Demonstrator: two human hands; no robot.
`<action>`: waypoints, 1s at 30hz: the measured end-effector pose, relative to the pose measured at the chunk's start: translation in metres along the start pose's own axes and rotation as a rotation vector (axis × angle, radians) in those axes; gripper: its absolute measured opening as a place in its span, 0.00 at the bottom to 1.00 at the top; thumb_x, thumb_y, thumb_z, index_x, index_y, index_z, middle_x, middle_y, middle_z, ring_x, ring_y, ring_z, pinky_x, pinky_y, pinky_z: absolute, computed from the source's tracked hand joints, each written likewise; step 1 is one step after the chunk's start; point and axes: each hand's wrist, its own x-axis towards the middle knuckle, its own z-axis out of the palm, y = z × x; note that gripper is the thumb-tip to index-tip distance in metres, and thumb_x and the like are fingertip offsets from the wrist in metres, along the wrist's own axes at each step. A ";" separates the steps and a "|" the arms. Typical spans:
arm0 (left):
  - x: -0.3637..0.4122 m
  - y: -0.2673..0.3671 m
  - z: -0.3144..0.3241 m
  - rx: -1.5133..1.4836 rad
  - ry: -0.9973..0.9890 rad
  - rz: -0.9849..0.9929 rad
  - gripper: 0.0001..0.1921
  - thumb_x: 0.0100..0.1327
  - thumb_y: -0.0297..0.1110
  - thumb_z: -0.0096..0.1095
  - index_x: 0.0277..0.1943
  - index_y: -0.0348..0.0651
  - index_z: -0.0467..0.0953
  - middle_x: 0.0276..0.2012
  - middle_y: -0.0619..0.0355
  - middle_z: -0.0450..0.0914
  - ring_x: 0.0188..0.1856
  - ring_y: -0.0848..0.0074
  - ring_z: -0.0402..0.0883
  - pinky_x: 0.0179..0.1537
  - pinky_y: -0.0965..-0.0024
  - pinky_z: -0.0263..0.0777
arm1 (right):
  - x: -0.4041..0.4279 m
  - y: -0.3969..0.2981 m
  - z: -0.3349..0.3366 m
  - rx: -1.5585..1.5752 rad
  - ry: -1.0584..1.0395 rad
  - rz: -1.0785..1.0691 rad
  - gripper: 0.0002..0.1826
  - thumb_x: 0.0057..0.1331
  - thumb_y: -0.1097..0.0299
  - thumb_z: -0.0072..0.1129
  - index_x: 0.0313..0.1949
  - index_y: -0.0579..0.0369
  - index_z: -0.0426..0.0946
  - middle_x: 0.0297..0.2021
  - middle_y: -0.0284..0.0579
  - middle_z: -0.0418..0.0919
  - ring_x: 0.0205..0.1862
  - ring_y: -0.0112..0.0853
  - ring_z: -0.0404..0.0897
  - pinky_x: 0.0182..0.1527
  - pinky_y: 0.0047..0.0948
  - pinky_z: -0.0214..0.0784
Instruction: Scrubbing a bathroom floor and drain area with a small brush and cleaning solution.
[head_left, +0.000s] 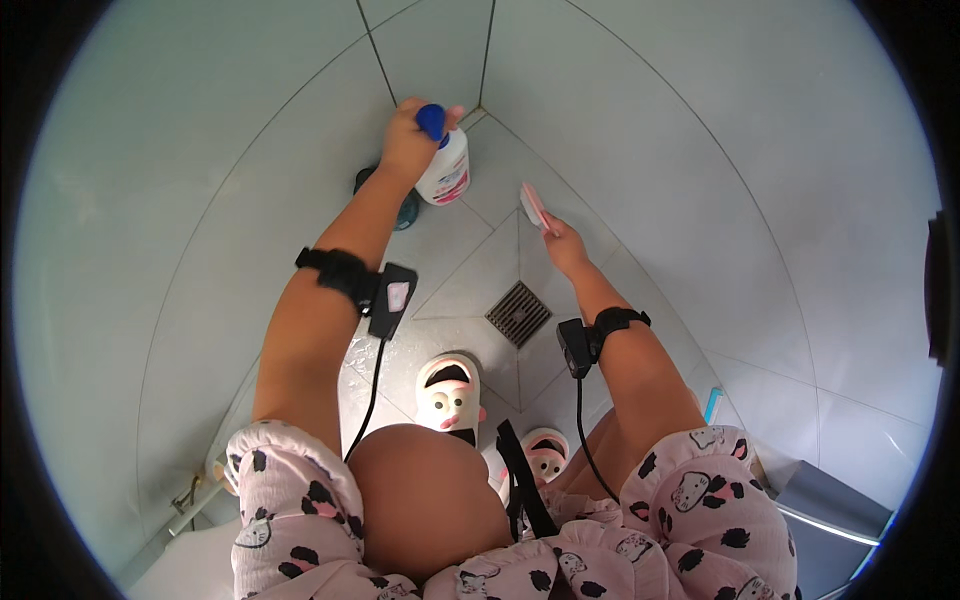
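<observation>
My left hand (410, 142) is at the blue pump top (431, 121) of a white pump bottle (448, 172), which stands on the tiled floor near the corner. The fingers are partly hidden behind the pump head, so their hold on it is not clear. Just left of that bottle, partly covered by my left forearm, is a dark teal bottle (407, 212). In my right hand (564, 244) is a pink brush with white bristles (534, 206), held by its handle close to the right wall, its bristle side facing left.
A square metal floor drain (518, 315) lies between my forearms. My feet wear cartoon-face slippers (448, 397). Tiled walls meet at the corner ahead. A light blue and white item (713, 405) is beside my right elbow, and a dark grey object (829, 517) sits at lower right.
</observation>
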 end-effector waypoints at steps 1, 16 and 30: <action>-0.004 0.007 0.010 0.099 0.015 0.021 0.18 0.52 0.43 0.70 0.29 0.36 0.74 0.29 0.54 0.77 0.31 0.70 0.76 0.38 0.72 0.69 | 0.004 0.011 -0.008 0.003 0.032 0.010 0.22 0.65 0.67 0.47 0.59 0.40 0.67 0.49 0.52 0.74 0.47 0.45 0.76 0.50 0.33 0.66; -0.128 0.152 0.039 0.066 -0.231 0.269 0.17 0.56 0.38 0.68 0.20 0.36 0.72 0.26 0.61 0.68 0.27 0.78 0.68 0.32 0.76 0.64 | 0.025 -0.045 -0.111 -0.293 0.415 0.038 0.25 0.64 0.69 0.44 0.61 0.31 0.63 0.39 0.52 0.78 0.40 0.46 0.77 0.43 0.40 0.69; -0.142 0.084 -0.057 0.295 -0.074 0.411 0.11 0.54 0.28 0.67 0.22 0.35 0.72 0.24 0.58 0.67 0.27 0.73 0.67 0.31 0.73 0.62 | 0.046 -0.067 -0.107 -0.837 0.202 -0.125 0.36 0.60 0.71 0.47 0.67 0.40 0.48 0.35 0.52 0.79 0.40 0.43 0.79 0.44 0.44 0.70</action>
